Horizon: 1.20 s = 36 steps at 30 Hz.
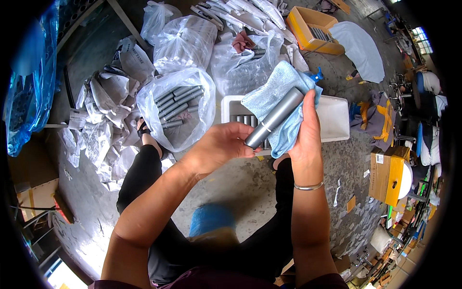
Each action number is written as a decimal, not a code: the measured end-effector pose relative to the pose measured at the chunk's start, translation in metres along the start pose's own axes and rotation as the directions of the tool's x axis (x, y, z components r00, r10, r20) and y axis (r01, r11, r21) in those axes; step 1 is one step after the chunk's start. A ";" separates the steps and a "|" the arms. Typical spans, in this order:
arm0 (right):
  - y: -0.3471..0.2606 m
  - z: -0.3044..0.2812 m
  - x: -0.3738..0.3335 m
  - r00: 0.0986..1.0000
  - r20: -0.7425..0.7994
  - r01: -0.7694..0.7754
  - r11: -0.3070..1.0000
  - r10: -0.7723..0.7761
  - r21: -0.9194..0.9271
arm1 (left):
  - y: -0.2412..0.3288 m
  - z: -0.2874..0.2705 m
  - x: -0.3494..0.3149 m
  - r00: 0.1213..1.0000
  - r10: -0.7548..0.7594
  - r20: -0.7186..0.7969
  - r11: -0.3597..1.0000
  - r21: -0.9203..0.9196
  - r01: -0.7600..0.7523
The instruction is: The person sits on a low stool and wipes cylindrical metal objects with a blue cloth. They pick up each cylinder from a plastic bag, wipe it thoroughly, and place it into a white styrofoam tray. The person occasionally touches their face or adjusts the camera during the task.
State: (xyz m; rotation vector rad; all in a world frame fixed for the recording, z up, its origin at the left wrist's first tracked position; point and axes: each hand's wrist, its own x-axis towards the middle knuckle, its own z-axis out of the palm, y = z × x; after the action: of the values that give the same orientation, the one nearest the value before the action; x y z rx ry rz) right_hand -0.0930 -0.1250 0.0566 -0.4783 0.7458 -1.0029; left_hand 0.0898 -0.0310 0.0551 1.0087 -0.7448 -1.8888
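A smooth grey cylindrical tube (284,111), with a thin light ring near its lower end, lies slanted between my hands. My left hand (216,147) pinches the tube's lower end with thumb and fingers. Cupped under a light blue cloth (269,82), my right hand (308,132) grips it against the tube's upper part; its fingers are mostly behind the cloth. Below both hands stands a white plastic bin (335,118) with several similar tubes (247,120) in it, partly covered by my hands and the cloth. To its left, an opened clear plastic bag (199,120) contains more grey tubes (178,102).
Crumpled newspaper (108,96) covers the floor at left. Tied plastic bags (185,41) stand behind the opened one. A yellow crate (301,21) sits at far right, a cardboard box (382,176) at right. Below me is a blue-wrapped seat (211,219).
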 end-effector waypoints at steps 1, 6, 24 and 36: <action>0.000 -0.001 0.000 1.000 0.002 -0.005 1.000 0.005 0.004 | 0.000 0.000 0.000 1.000 0.024 0.000 1.000 -0.006 -0.024; -0.001 0.003 -0.003 0.998 0.062 -0.032 0.999 0.030 0.029 | -0.004 -0.002 0.001 0.999 0.010 -0.035 1.000 0.015 -0.009; 0.000 0.013 -0.008 0.998 0.025 -0.066 0.997 0.065 0.045 | -0.001 0.003 0.001 0.998 0.032 -0.061 0.991 0.128 -0.024; -0.002 -0.005 -0.002 1.000 0.027 -0.013 1.000 0.013 0.017 | 0.007 0.002 -0.002 1.000 0.001 0.004 0.997 -0.076 -0.001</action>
State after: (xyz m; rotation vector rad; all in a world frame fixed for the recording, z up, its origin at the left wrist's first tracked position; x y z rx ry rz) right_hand -0.0986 -0.1246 0.0548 -0.4701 0.7148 -0.9883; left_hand 0.0916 -0.0321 0.0628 0.9571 -0.6707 -1.9042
